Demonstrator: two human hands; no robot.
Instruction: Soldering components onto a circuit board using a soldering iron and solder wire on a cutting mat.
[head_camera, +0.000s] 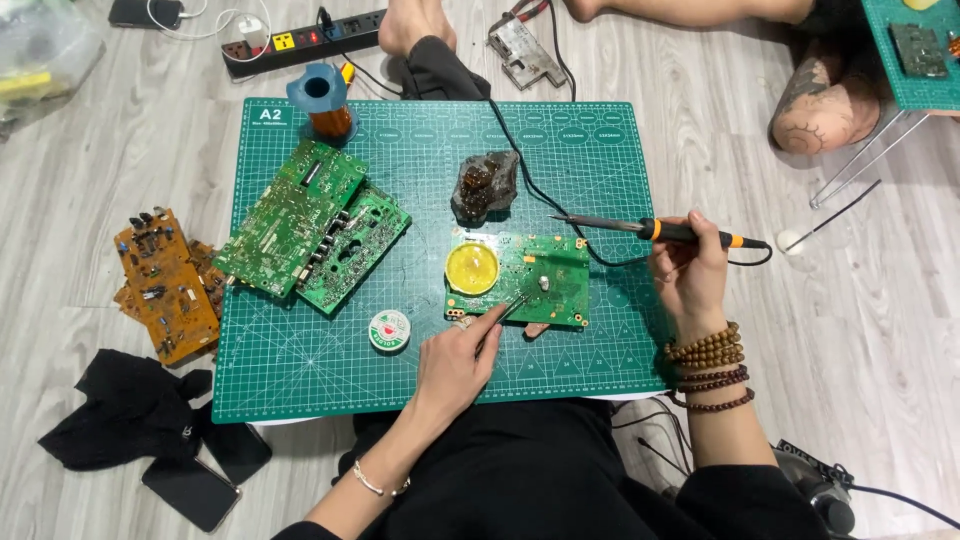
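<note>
The right hand (688, 270) is closed around a black-and-orange soldering iron (660, 231), its tip held above the small green circuit board (520, 280) lying mid-mat. The left hand (455, 360) pinches slim metal tweezers (508, 310) whose points touch that board beside a yellow round tin (471, 268). The green gridded cutting mat (300, 370) has bare room along its near edge, where only a small round solder spool (389, 331) sits; two larger green boards (310, 225) crowd its left side.

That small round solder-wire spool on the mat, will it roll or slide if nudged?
The solder spool lies flat on the cutting mat, so it would probably slide, not roll. It looks small and likely light for its size. Set on edge, its round rim would probably roll.
</note>
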